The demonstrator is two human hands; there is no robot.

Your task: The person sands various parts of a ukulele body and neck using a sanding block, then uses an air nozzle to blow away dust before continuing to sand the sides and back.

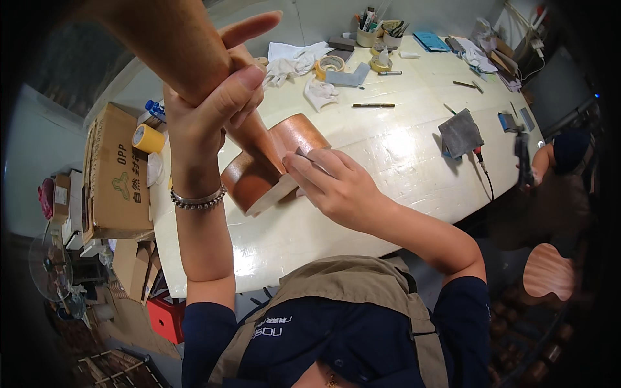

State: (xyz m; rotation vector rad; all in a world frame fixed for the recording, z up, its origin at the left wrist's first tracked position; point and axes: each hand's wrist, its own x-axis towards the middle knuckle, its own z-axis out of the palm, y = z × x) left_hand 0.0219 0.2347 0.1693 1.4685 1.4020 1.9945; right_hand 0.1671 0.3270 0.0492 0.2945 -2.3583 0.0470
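A large reddish-brown wooden piece (253,137) slants across the left of the table, with a thick shaft and a wide, rounded two-lobed end. That end rests low over the tabletop, and its pale flat edge faces me. Around the shaft, my left hand (213,107) is closed, the index finger stretched out past the wood. My right hand (333,184) lies against the inner curve where shaft and lobes meet. Its fingers are pressed together on a thin dark strip (304,155), mostly hidden by them; its kind is unclear.
Tape rolls (330,66), white cloths (320,94) and pen cups (367,37) stand along the far side of the white table (414,194). A dark square pad (460,132) lies to the right, near a corded tool (479,154). A cardboard box (119,174) stands left; another person's arm (542,161) shows at right.
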